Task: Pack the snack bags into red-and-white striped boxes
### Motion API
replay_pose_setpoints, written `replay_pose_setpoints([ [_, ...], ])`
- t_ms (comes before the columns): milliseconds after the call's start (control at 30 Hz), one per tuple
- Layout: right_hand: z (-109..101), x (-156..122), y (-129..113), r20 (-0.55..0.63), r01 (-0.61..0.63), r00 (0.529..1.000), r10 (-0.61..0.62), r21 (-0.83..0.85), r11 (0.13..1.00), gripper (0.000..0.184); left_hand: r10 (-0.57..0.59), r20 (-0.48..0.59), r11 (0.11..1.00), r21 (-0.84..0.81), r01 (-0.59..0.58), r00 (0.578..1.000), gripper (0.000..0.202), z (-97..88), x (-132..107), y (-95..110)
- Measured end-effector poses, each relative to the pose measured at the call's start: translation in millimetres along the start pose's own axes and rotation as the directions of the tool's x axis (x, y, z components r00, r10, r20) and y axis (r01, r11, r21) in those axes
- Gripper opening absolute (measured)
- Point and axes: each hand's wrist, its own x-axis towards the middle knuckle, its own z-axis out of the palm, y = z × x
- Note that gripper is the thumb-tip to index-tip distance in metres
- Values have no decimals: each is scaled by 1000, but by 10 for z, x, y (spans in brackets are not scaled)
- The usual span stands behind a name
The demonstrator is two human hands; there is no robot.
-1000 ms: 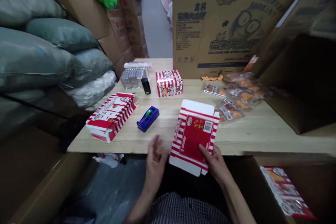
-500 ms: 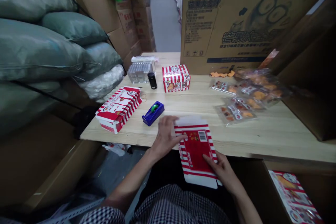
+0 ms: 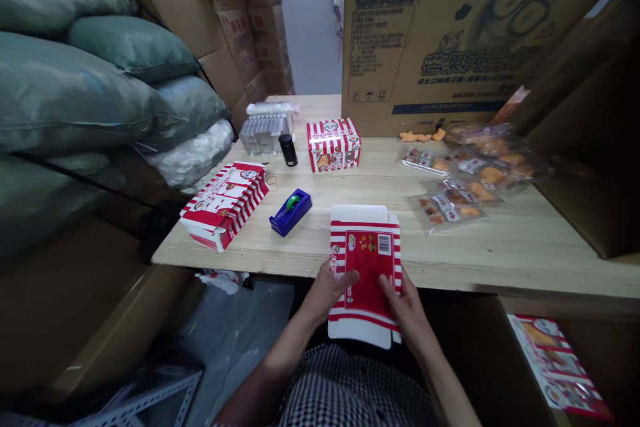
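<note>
Here, carton [image 3: 365, 267]: flat, striped, over the near edge of the desk [image 3: 500, 247].
left hand [image 3: 327, 293]: grip closed on carton's left side.
right hand [image 3: 405, 303]: grip closed on its right side.

A garment [image 3: 350, 390] of small black-and-white checks covers the lap; the left hand [image 3: 327, 290] and right hand [image 3: 406, 305] come from bare forearms.

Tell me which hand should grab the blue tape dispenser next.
Left, probably. Both hands hold the flat striped box at the table edge, but the left hand sits on the side facing the tape dispenser; the right hand would have to cross over the box.
</note>
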Motion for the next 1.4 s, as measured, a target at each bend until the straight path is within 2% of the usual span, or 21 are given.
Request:
replay_pose_setpoints([
  [67, -76, -4, -73, 4, -14, 1000, 14, 17, 1000, 54, 65, -47, 997, 48, -63, 997, 69, -47, -18, 75],
  [100, -111, -11, -106, 21, -14, 1000, 14, 11, 1000, 52, 159, -116, 979, 149, -141, 981, 70, -68, -34, 126],
  [133, -139, -21, -132, 47, -11, 999, 11, -6, 1000, 51, 294, -192, 925, 305, -228, 936, 70, -85, -52, 186],
  [167, -156, -35, -151, 79, -5, 997, 8, -35, 999, 51, 449, -232, 820, 491, -295, 863, 71, -100, -69, 254],
  [200, -162, -52, -160, 117, 6, 993, 3, -77, 997, 50, 587, -204, 670, 665, -329, 784, 70, -112, -82, 327],
  [233, -159, -69, -161, 159, 21, 987, 0, -126, 992, 49, 672, -113, 504, 794, -340, 732, 67, -122, -88, 402],
  [267, -150, -85, -155, 197, 37, 980, -4, -168, 985, 48, 693, 11, 352, 868, -352, 721, 62, -131, -84, 474],
  [300, -138, -99, -143, 224, 57, 974, -11, -199, 978, 47, 659, 130, 237, 899, -369, 741, 56, -141, -71, 540],
  [367, -120, -113, -108, 245, 96, 969, -38, -233, 968, 44, 534, 256, 137, 914, -381, 806, 47, -161, -25, 645],
  [433, -123, -113, -73, 252, 109, 967, -42, -254, 961, 43, 421, 251, 152, 928, -341, 872, 42, -186, 30, 716],
  [500, -145, -109, -51, 263, 113, 964, -37, -282, 953, 42, 259, 264, 235, 916, -326, 929, 35, -213, 81, 766],
  [533, -158, -108, -48, 271, 115, 962, -33, -293, 949, 42, 160, 304, 296, 893, -340, 939, 30, -227, 106, 786],
  [567, -172, -106, -50, 284, 117, 959, -28, -302, 946, 42, 53, 364, 366, 859, -357, 930, 25, -241, 132, 803],
  [667, -196, -97, -78, 352, 130, 936, -5, -331, 935, 42, -181, 514, 554, 758, -344, 839, 20, -286, 231, 834],
  [733, -197, -81, -100, 396, 162, 918, -9, -354, 921, 43, -257, 547, 587, 743, -321, 797, 19, -307, 306, 840],
  [867, -179, -39, -87, 395, 236, 915, -75, -378, 895, 45, -264, 589, 596, 722, -350, 764, 20, -318, 425, 803],
  [1000, -184, -25, 26, 357, 193, 933, -50, -377, 906, 58, -326, 614, 651, 697, -300, 719, 22, -321, 492, 681],
  [1133, -224, -32, 129, 353, 111, 936, -6, -278, 954, 81, -322, 597, 596, 731, -333, 734, 25, -309, 539, 629],
  [1200, -263, -19, 153, 377, 39, 925, 46, -216, 976, 86, -352, 625, 624, 712, -322, 697, 27, -285, 567, 669],
  [1333, -372, 46, 273, 427, -166, 888, 172, -53, 985, 74, -449, 709, 766, 619, -174, 544, 33, -211, 614, 785],
  [1400, -413, 61, 390, 437, -251, 875, 209, 39, 967, 67, -431, 710, 792, 593, -143, 557, 35, -173, 622, 818],
])
